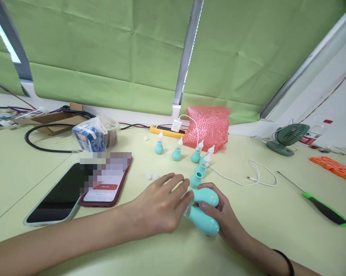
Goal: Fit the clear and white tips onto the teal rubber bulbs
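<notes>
My right hand [230, 218] is closed around two turquoise rubber squeeze bulbs, an upper bulb [207, 196] and a lower bulb [204, 221], both lying on their sides with necks to the left. A bit of clear plastic tip shows at the lower one's neck. My left hand [164, 203] is closed, its fingertips at the bulbs' necks; what they pinch is hidden. Just beyond stands an open turquoise bulb [196, 180] without a tip. Behind it are several upright nasal aspirators, including one at the left [159, 145] and another [176, 151], with clear pointed tips.
Two phones lie left, one dark [60, 195] and one lit [106, 188]. Small white pieces [152, 176] lie beyond my left hand. Behind are a pink bubble-wrap bag [209, 128] and a power strip [164, 130]. Rightward: a white cable [233, 183], screwdriver [322, 209] and fan [289, 138].
</notes>
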Available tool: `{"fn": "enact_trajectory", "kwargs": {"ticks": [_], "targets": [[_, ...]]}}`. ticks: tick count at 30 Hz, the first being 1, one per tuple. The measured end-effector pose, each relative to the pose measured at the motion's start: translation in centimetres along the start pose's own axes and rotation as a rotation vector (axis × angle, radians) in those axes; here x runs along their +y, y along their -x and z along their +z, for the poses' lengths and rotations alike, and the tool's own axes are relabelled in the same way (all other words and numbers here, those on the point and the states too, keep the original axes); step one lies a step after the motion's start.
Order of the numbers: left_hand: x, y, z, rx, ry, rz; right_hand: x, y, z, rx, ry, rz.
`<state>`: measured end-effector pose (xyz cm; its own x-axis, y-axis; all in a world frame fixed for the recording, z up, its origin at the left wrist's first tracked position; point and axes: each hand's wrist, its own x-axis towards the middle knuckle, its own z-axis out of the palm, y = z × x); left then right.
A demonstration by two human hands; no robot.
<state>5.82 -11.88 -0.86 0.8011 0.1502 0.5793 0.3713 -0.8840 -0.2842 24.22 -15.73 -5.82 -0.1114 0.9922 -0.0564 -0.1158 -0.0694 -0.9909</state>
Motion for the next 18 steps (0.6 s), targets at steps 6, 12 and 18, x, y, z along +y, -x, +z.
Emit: {"fn": "enact_trajectory", "kwargs": {"ticks": [6,12,18], "targets": [[0.80,0.42,0.28,-0.005,-0.007,0.143,0.19,-0.03,-0.10,-0.010,0.025,-0.034],[0.72,0.37,0.09,0.001,-0.024,0.127,0.39,0.06,-0.26,-0.010,0.030,-0.077],[0.48,0.45,0.42,-0.007,-0.121,0.194,0.72,0.12,-0.50,-0.003,0.044,-0.096]]}}
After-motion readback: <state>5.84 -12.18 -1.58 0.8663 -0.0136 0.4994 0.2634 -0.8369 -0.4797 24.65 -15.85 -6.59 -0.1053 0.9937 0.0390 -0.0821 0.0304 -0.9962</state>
